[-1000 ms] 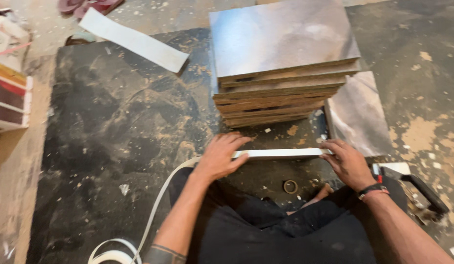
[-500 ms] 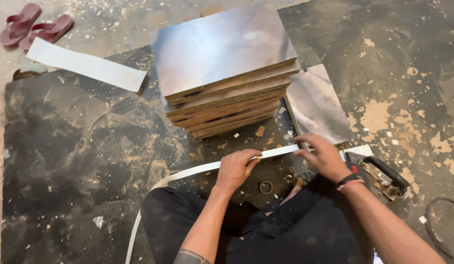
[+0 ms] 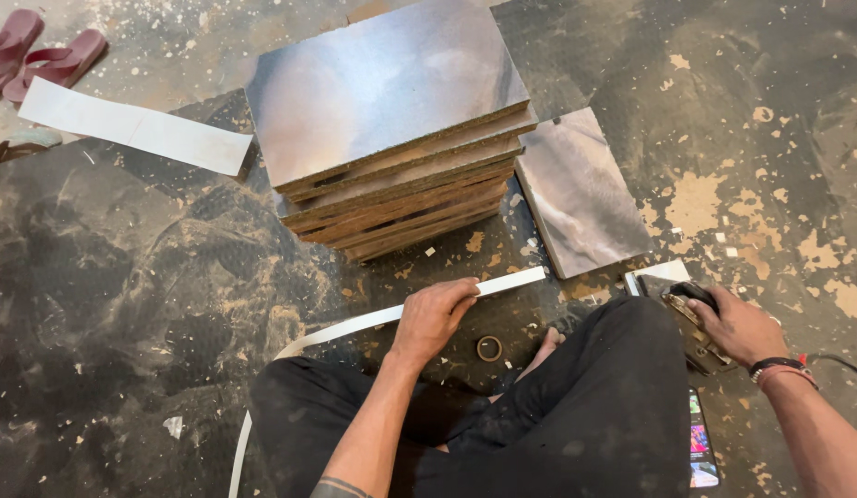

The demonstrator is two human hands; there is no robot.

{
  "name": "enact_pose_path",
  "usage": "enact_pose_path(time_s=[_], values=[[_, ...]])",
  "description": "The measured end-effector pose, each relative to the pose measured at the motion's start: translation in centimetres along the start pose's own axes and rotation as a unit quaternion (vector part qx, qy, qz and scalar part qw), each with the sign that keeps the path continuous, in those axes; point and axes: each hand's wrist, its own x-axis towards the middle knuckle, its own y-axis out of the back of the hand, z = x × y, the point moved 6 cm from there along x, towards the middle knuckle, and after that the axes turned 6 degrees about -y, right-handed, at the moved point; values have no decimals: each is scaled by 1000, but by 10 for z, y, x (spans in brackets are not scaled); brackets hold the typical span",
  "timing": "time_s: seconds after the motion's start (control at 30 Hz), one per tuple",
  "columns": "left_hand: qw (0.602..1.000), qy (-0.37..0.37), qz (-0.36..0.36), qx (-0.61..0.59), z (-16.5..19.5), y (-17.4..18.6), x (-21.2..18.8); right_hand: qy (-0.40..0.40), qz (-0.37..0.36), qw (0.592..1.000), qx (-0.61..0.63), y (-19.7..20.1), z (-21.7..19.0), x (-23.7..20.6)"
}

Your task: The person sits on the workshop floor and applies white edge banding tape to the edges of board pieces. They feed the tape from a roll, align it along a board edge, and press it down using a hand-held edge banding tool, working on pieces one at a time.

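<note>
Left hand point(image 3: 435, 316) pinches one white edge-banding strip point(image 3: 391, 318); right hand point(image 3: 734, 325) grips one black hand tool point(image 3: 686, 314); roughly seven stacked boards point(image 3: 401, 148).

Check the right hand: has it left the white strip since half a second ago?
Yes. The right hand has moved right, off the white strip, past the loose panel, and now grips the black tool on the floor.

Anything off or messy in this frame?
Yes. The board stack is fanned, its layers twisted rather than squared. Sawdust and chips litter the floor around it. A phone lies on the floor beside the right knee, screen lit.
</note>
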Motion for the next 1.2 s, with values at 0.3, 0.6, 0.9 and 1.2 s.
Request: enact_pose_path(time_s=[0.3,0.6,0.9,1.2], values=[[999,-43,12,-9,2,-1,1,22,14,994,104,21,-5,6],[998,-56,6,9,-4,-9,-1,46,-37,917,394,91,6,-4],[999,-47,2,13,-5,-9,2,224,20,930,289,112,-162,-38],[999,-31,10,-9,-10,-13,1,272,77,946,161,81,-237,-52]])
